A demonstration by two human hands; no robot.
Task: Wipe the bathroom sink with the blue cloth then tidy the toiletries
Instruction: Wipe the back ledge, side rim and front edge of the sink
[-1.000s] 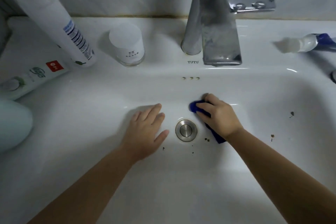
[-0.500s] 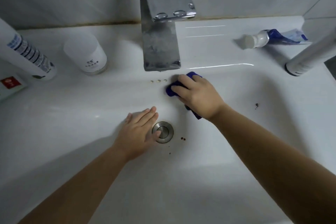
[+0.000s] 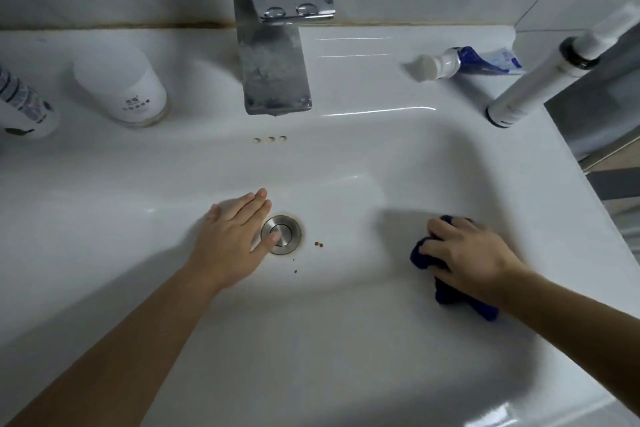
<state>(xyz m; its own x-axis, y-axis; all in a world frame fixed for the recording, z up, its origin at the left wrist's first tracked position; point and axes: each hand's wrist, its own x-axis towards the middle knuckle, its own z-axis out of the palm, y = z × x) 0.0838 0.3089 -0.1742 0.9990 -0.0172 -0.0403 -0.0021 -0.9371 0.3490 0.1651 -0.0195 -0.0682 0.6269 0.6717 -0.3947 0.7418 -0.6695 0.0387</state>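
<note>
Fingers [image 3: 438, 246] of the right hand [image 3: 474, 260] curl over a bunched blue cloth [image 3: 420, 260] and press it against the sloping right wall of the white sink [image 3: 346, 340]. A tail of the cloth sticks out beneath the wrist. The left hand [image 3: 230, 243] lies flat on the basin floor, fingers straight, together and holding nothing, with the thumb tip resting on the round metal drain plug [image 3: 287, 227]. Small brown specks [image 3: 318, 245] lie just to the right of the plug.

A chrome faucet [image 3: 273, 73] rises at the back centre, with three small overflow holes [image 3: 270, 139] below its spout. On the ledge left of the faucet stands a white jar [image 3: 123, 87], and a white bottle [image 3: 24, 107] is cut off at the far left edge. On the right ledge a blue and white toothpaste tube [image 3: 478, 61] lies on its side, cap towards the faucet. A tall white bottle [image 3: 533, 83] stands at the sink's right corner.
</note>
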